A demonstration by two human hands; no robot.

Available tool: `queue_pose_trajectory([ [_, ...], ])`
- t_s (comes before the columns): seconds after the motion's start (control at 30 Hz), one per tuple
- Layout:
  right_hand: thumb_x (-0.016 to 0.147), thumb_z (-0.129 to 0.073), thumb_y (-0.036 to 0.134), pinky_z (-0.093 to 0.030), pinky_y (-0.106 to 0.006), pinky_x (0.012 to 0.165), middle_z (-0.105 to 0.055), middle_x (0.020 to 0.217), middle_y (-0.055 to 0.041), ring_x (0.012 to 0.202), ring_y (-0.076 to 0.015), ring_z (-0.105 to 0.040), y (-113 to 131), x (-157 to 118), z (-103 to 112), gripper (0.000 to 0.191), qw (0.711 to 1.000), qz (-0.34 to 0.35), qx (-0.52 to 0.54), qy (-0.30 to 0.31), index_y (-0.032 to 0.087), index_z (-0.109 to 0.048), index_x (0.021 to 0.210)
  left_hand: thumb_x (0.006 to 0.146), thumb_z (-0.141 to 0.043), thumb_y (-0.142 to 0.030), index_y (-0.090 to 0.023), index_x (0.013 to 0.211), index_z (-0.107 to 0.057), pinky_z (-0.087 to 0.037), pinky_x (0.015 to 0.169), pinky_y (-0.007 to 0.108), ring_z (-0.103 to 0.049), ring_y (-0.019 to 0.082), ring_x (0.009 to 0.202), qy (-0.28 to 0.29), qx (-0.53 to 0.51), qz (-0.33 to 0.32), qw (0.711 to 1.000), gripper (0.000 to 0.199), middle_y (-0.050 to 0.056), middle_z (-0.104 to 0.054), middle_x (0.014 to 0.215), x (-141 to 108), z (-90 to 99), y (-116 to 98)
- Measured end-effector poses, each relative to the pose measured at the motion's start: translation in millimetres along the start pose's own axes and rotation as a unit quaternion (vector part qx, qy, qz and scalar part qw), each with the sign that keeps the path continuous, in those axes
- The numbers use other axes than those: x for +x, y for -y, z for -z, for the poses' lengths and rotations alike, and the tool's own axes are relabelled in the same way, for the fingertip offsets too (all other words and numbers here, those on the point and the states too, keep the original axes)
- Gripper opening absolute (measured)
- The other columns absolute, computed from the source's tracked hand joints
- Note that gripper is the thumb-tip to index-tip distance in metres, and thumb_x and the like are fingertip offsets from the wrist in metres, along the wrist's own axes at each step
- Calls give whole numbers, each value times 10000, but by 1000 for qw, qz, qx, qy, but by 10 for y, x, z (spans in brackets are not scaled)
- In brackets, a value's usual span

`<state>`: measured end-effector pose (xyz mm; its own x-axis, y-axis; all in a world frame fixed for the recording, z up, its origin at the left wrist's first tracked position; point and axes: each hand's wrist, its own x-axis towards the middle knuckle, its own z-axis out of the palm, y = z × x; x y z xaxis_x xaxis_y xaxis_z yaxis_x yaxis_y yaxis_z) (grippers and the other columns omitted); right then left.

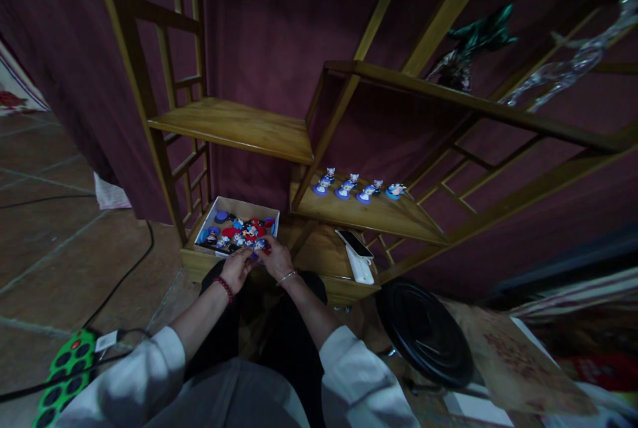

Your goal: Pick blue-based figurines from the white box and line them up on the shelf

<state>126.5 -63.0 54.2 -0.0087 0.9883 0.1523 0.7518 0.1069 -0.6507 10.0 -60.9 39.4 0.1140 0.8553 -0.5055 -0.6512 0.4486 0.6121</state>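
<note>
Both hands meet at the near right edge of an open box [274, 234] full of small red, blue and purple figurines. A small figurine with blue hair and a purple base [258, 246] is held between them. My left hand [238, 268], with a red bead bracelet, has its fingers closed on the figurine's lower left side. My right hand [277, 260], with a thin silver bracelet, grips it from the right. On a shelf [369, 214] to the right, several similar figurines stand in rows, among them a purple-based one [343, 189] and a blue-based one [395, 191].
Wooden shelf posts rise around the box, with an upper shelf [239, 125] above it. A phone [355, 244] lies on a white object [359, 266] at the lower right. A round black stool [423, 331] stands right; a green power strip [67, 375] is on the floor left.
</note>
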Motion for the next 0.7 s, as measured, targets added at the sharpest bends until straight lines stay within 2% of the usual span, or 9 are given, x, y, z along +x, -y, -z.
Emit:
queue_pose_trajectory([
  [0.1, 726, -581, 213, -447, -246, 732, -652, 893, 7, 802, -147, -599, 8, -43, 17, 274, 1000, 4, 20, -17, 260, -568, 996, 720, -536, -1, -126, 684, -553, -519, 656, 263, -592, 101, 578, -31, 18, 8, 999, 131, 10, -615, 628, -57, -75, -12],
  [0.23, 729, -578, 204, -452, -253, 751, -655, 894, 0, 810, -148, -601, 26, -96, 72, 253, 998, 13, 43, -36, 244, -584, 979, 709, -547, -1, -122, 661, -546, -503, 622, 232, -580, 90, 563, -44, 40, 5, 998, 130, 7, -607, 614, -111, -142, -17],
  [0.4, 731, -582, 228, -465, -262, 736, -661, 880, 3, 785, -153, -610, -9, -140, 131, 270, 997, 8, 56, -54, 263, -583, 998, 713, -528, 2, -124, 629, -532, -493, 587, 217, -564, 81, 525, -35, 39, 6, 999, 152, -5, -585, 563, -188, -238, -19],
  [0.7, 740, -582, 265, -477, -270, 723, -660, 853, -15, 770, -153, -611, -90, -259, 268, 224, 993, -2, 73, -88, 227, -578, 961, 691, -521, 34, -129, 652, -549, -505, 624, 242, -599, 103, 584, 5, 20, 13, 1000, 170, 10, -621, 616, -302, -394, 42],
])
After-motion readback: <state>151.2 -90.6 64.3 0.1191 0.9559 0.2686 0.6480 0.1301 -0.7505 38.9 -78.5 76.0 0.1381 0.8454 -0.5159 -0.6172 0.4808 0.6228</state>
